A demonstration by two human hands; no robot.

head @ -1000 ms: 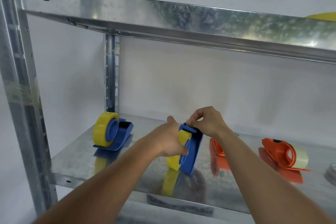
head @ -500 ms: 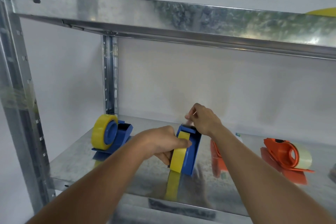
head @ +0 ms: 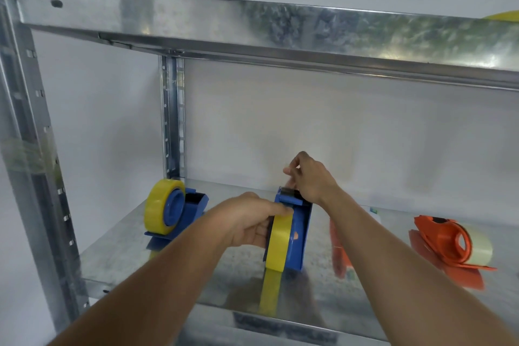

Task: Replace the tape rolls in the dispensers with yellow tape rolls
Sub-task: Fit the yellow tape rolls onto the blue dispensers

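A blue dispenser point(head: 300, 236) with a yellow tape roll point(head: 278, 244) stands on the metal shelf point(head: 118, 244) in the middle. My left hand point(head: 247, 222) grips the roll and the dispenser's left side. Above the dispenser's far cutter end, my right hand point(head: 309, 177) has its fingers pinched together, apparently on the tape's end. A second blue dispenser point(head: 193, 202) with a yellow roll point(head: 158, 205) sits to the left. An orange dispenser point(head: 438, 239) holding a pale clear roll point(head: 477, 250) lies at the right.
Another orange dispenser point(head: 338, 250) lies partly hidden behind my right forearm. An upper shelf beam point(head: 280, 28) runs overhead, with a yellow object point(head: 505, 15) on its right end. Upright posts point(head: 33, 149) stand at the left. A white wall closes the back.
The dispenser was set down upright on the shelf. My right hand rose from the cutter end, pinching upward. My left hand shifted along the yellow roll.
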